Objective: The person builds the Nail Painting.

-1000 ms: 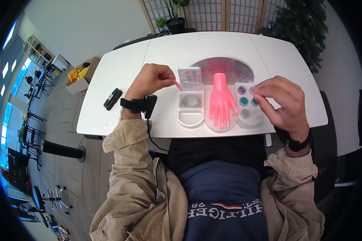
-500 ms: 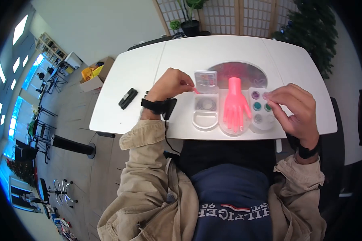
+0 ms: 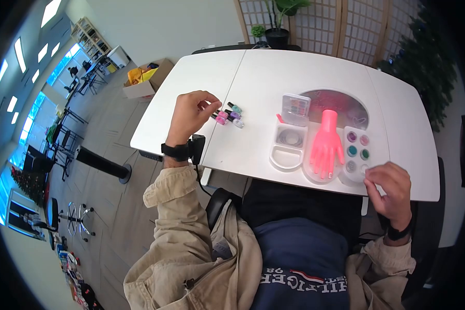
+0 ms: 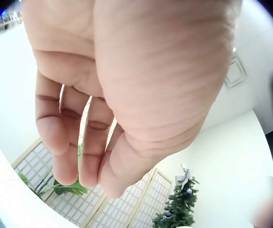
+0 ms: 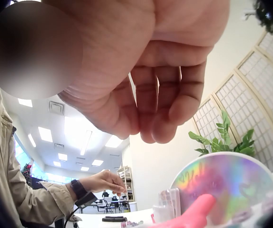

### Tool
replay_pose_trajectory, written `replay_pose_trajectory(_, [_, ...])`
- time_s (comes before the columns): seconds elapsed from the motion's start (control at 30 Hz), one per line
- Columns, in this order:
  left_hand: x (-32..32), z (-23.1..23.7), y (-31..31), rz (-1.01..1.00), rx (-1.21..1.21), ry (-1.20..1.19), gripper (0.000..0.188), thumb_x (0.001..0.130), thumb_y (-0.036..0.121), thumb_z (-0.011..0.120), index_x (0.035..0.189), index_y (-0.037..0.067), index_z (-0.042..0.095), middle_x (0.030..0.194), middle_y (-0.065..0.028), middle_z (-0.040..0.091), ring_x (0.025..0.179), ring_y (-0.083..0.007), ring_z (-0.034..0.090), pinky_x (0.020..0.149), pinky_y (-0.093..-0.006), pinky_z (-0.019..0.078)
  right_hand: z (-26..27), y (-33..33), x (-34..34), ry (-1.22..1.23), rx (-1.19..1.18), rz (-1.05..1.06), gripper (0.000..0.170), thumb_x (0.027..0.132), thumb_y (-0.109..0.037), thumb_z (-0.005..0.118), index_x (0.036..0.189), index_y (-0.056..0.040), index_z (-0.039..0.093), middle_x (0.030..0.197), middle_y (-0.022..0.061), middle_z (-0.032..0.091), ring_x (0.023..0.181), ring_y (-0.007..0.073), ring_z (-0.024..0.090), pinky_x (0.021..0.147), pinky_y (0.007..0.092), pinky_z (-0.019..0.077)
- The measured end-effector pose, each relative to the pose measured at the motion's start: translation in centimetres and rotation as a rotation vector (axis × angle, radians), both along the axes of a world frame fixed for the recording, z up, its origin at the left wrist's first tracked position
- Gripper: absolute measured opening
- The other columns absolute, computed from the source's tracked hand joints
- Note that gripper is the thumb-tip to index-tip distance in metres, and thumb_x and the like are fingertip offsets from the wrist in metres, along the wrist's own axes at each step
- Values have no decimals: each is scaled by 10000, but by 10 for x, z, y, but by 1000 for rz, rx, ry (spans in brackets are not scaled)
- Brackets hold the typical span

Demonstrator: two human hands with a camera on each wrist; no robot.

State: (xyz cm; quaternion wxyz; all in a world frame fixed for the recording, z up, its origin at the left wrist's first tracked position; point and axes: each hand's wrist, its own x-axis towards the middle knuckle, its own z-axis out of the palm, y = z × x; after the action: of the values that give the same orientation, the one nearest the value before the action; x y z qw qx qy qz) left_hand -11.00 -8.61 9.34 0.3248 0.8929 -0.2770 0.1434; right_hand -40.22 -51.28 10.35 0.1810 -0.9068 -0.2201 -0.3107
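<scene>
In the head view my left hand (image 3: 191, 116) hovers beside several small polish bottles (image 3: 235, 116), with thumb and fingers loosely bent. The left wrist view shows nothing between its fingers (image 4: 91, 161). A pink model hand (image 3: 326, 147) lies between a white tray (image 3: 287, 164) with a raised clear lid (image 3: 296, 108) and a holder with coloured pots (image 3: 351, 151). A small pink piece (image 3: 279, 118) is beside the lid's hinge. At the holder's lower right is my right hand (image 3: 392, 188), fingers relaxed and bent, holding nothing visible in the right wrist view (image 5: 150, 99).
The shiny oval backing plate (image 3: 341, 106) stands behind the model hand. A black object (image 5: 114, 219) lies on the table beyond the bottles in the right wrist view. The white table's (image 3: 253, 150) near edge runs before the person's lap.
The left hand has moved left from the pink piece and tray lid, uncovering the bottles. The right hand has come down from the upper pots to the holder's lower right. The head view has shifted.
</scene>
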Motion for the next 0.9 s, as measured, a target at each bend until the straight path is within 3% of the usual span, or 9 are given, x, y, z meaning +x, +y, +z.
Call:
replay_pose_trajectory(0.2, [29,-50,19,166,80,-13,283,925,264,879,1082,33,834,965,-149,836,822,-281,804,768,-406,634,-37,-17,-33,-20,123,-107,159,818,101,817,925,19,733,912,160,773,716,288,713,632,350,538])
replay_pose_trajectory(0.23, [31,-56,17,192,157,32,379,915,252,896,1192,8,810,1075,-164,840,913,-285,805,837,-392,640,-44,-23,-37,-18,150,-139,147,832,102,812,931,23,736,913,164,773,723,283,719,634,344,541])
replay_pose_trajectory(0.33, [40,-83,15,258,223,20,475,913,418,894,1162,22,812,1048,-250,814,971,-408,798,870,-478,630,-50,-30,-41,-19,203,-206,117,873,103,799,951,35,746,922,171,776,738,259,731,634,321,550])
replay_pose_trajectory(0.47, [50,-97,10,250,281,131,527,916,478,885,1156,14,812,1031,-275,802,985,-433,786,868,-510,615,-55,-27,-42,-14,249,-220,109,890,102,800,970,43,755,936,167,784,733,221,732,617,291,549])
replay_pose_trajectory(0.6, [48,-92,7,211,242,13,505,849,454,952,1059,21,800,964,-211,799,876,-406,784,821,-502,608,-62,-24,-39,-13,237,-178,115,885,101,809,969,42,757,943,162,789,718,198,725,599,273,540])
replay_pose_trajectory(0.63, [44,-90,2,243,229,-40,403,813,274,993,1036,4,793,947,-152,809,824,-288,779,789,-412,614,-63,-25,-38,-22,230,-179,117,883,102,810,969,42,757,944,162,790,714,196,724,600,273,540])
replay_pose_trajectory(0.73, [30,-64,-8,187,84,66,352,839,164,976,1065,-16,774,946,-144,808,805,-221,787,745,-359,610,-64,-26,-38,-36,232,-190,118,882,103,808,969,41,758,944,163,791,707,192,723,601,272,540])
replay_pose_trajectory(0.77, [22,-50,-14,135,40,125,252,888,42,925,1061,-29,757,960,-125,814,843,-176,806,761,-311,632,-64,-26,-38,-38,237,-196,118,882,103,807,969,41,759,943,164,791,705,190,723,601,271,541])
replay_pose_trajectory(0.9, [-16,-13,-38,-247,-204,134,190,926,2,894,1046,-25,749,989,-92,819,908,-175,825,840,-293,662,-63,-24,-37,-27,235,-194,114,885,105,803,970,45,756,946,168,792,718,191,737,606,266,553])
